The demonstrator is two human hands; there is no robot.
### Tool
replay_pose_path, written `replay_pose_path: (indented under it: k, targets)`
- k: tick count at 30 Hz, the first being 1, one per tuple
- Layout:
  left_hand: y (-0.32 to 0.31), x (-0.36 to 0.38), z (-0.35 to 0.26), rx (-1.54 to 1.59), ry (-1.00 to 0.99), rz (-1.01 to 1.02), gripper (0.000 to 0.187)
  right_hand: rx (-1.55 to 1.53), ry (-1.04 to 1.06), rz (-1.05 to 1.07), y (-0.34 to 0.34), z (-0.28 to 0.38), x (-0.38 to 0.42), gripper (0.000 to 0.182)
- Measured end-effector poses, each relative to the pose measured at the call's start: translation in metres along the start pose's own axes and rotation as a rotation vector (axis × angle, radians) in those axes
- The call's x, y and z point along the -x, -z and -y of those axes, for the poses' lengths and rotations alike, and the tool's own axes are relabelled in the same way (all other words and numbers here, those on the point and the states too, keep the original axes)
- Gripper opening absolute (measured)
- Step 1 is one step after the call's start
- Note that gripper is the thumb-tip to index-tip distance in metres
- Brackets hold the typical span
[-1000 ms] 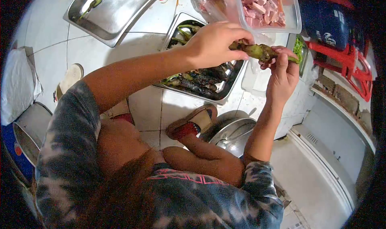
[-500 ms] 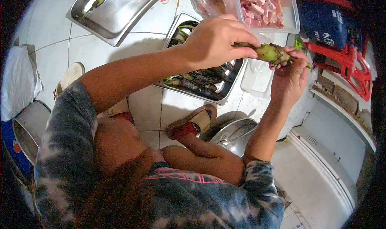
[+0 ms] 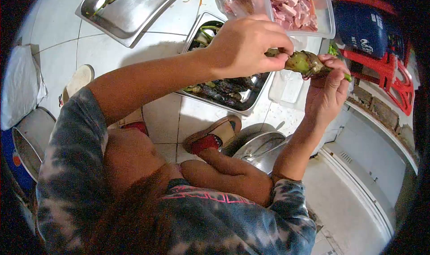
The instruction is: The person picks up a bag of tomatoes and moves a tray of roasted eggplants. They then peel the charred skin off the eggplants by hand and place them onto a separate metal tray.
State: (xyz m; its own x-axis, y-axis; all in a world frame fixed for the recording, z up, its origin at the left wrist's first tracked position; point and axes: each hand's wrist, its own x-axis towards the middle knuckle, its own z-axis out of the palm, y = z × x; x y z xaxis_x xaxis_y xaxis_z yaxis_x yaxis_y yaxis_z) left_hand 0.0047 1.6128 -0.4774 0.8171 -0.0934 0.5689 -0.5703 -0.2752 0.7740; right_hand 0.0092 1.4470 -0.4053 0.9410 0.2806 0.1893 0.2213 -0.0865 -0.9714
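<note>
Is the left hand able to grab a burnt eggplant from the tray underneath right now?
Probably not straight away: the left hand is pinching a greenish eggplant, though the charred eggplants in the tray lie uncovered below.

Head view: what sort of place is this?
Probably a kitchen or other food-preparation area: charred vegetables lie in a metal tray on the tiled floor, and cut meat sits in a plastic tub.

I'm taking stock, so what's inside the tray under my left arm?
In the tray, blackened vegetables lie nearest you and green stems show beyond; your left hand and forearm hide whatever lies between.
</note>
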Motion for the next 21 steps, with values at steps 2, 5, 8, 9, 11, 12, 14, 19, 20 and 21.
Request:
replay_pose_path:
  k: [2,5,8,9,11,12,14,19,20,21]
  targets:
    - [0.000,-0.002,0.000,-0.007,-0.003,-0.004,0.011,0.025,0.028,0.036,0.002,0.001,0.001,0.024]
    - [0.002,-0.003,0.003,0.019,0.040,-0.001,0.011,0.054,0.074,0.095,0.009,0.003,0.001,0.024]
    - [0.003,-0.002,0.006,0.097,0.122,0.022,0.012,0.062,0.111,0.139,0.015,0.006,0.002,0.024]
    - [0.004,-0.002,0.007,0.096,0.139,0.041,0.012,0.065,0.120,0.141,0.017,0.007,0.003,0.024]
    - [0.006,-0.001,0.008,0.093,0.175,0.078,0.011,0.057,0.149,0.129,0.022,0.008,0.003,0.024]
    - [0.006,0.001,0.010,0.088,0.201,0.098,0.011,0.039,0.144,0.106,0.025,0.010,0.003,0.024]
    - [0.004,0.005,0.014,0.078,0.253,0.138,0.012,0.005,0.134,0.060,0.029,0.012,0.003,0.024]
    - [0.007,0.017,0.027,-0.141,0.241,0.292,0.012,0.028,0.176,-0.027,0.035,0.017,0.003,0.025]
    - [0.008,0.019,0.030,-0.199,0.239,0.332,0.012,0.046,0.191,-0.055,0.034,0.019,0.004,0.025]
    - [0.009,0.020,0.031,-0.253,0.244,0.347,0.011,0.063,0.207,-0.083,0.034,0.020,0.004,0.025]
